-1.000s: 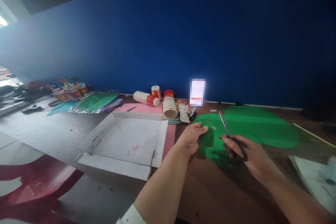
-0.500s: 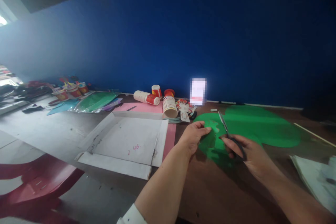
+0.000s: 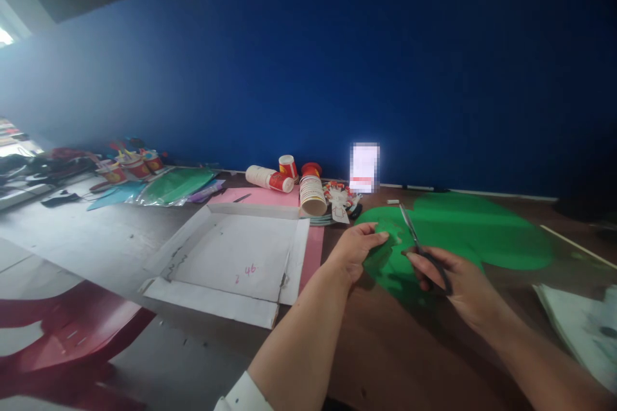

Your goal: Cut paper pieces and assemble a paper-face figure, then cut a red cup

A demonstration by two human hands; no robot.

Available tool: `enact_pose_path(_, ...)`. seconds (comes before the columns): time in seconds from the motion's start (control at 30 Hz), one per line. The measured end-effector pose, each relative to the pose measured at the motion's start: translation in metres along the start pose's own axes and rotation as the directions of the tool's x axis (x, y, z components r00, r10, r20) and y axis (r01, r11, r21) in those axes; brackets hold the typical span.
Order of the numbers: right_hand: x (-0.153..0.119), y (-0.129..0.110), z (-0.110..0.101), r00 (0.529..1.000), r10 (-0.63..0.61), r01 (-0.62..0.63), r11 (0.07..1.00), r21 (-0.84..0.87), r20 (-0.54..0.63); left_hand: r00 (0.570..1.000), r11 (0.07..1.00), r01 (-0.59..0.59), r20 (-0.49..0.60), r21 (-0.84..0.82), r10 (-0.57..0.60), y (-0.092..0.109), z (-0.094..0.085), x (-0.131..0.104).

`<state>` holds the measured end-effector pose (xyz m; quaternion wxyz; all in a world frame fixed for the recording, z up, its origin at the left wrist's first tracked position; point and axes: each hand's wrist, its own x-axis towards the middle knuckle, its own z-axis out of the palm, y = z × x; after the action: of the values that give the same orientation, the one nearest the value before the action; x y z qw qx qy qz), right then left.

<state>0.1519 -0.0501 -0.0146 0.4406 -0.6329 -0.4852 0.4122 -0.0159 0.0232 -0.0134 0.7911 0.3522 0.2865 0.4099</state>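
My left hand [image 3: 354, 249] pinches a small green cut-out piece [image 3: 394, 228], seemingly paper, between thumb and fingers. Its outline is hard to make out against the larger green sheet [image 3: 482, 231] with rounded lobes, which lies flat on the table behind and under it. Scissors [image 3: 409, 226] with dark handles are gripped in my right hand [image 3: 456, 279], their blades pointing up and away, just right of the small piece. The blades look closed or nearly so and stand apart from the piece. Some of my right fingers are hidden behind the handles.
Left of my forearm lies a shallow white box lid [image 3: 231, 257] over pink paper [image 3: 312, 257]. Paper cups [image 3: 312, 196] and a lit, blurred screen [image 3: 365, 168] stand along the blue partition [image 3: 299, 64]. A thin stick [image 3: 578, 247] and white papers [image 3: 578, 321] are at right; a red chair [image 3: 72, 334] is lower left.
The small green piece has tilted slightly in my left hand. Both hands and the scissors stay almost where they were.
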Motion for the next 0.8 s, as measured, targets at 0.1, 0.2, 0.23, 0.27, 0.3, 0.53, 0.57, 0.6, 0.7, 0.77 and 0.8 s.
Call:
enact_pose_path(0.1,-0.001,0.0,0.0,1.0,-0.01,0.01,1.0,-0.012,0.005,1.0,1.0,0.007,0.0,-0.002,-0.007,0.0,0.0,0.0)
enact_pose_path(0.2,0.0,0.002,0.0,1.0,-0.006,0.006,1.0,-0.004,0.006,1.0,1.0,0.015,0.007,0.012,-0.015,0.0,-0.001,0.001)
enact_pose_path(0.23,0.0,0.003,0.0,1.0,-0.004,0.004,1.0,0.006,0.011,1.0,1.0,0.018,0.011,0.024,-0.018,0.0,-0.002,0.001)
enact_pose_path(0.27,0.0,0.004,0.0,1.0,-0.001,0.001,1.0,0.016,0.011,1.0,0.999,0.019,0.015,0.039,-0.02,0.0,-0.002,0.001)
enact_pose_path(0.3,0.001,0.005,0.0,1.0,0.004,-0.004,1.0,0.025,0.008,1.0,0.998,0.021,0.018,0.058,-0.022,0.0,-0.003,0.002)
enact_pose_path(0.53,0.009,0.015,-0.003,0.995,0.026,-0.004,0.977,0.212,-0.1,0.997,0.956,-0.015,0.072,0.293,-0.006,-0.001,-0.012,0.004)
enact_pose_path(0.57,0.01,0.014,-0.003,0.993,0.031,-0.001,0.965,0.261,-0.11,0.998,0.938,-0.027,0.068,0.345,0.004,-0.001,-0.012,0.005)
enact_pose_path(0.6,0.01,0.012,-0.003,0.993,0.04,-0.003,0.951,0.311,-0.114,0.998,0.915,-0.042,0.066,0.401,0.016,-0.001,-0.013,0.005)
enact_pose_path(0.7,0.01,0.006,-0.002,0.993,0.065,-0.019,0.915,0.404,-0.101,0.991,0.819,-0.118,0.115,0.561,0.064,-0.001,-0.015,0.005)
enact_pose_path(0.77,0.01,0.005,-0.002,0.995,0.062,-0.024,0.91,0.414,-0.078,0.981,0.764,-0.17,0.18,0.623,0.072,0.0,-0.016,0.005)
enact_pose_path(0.8,0.01,0.005,-0.002,0.997,0.055,-0.027,0.912,0.409,-0.057,0.976,0.743,-0.186,0.206,0.643,0.067,0.0,-0.016,0.004)
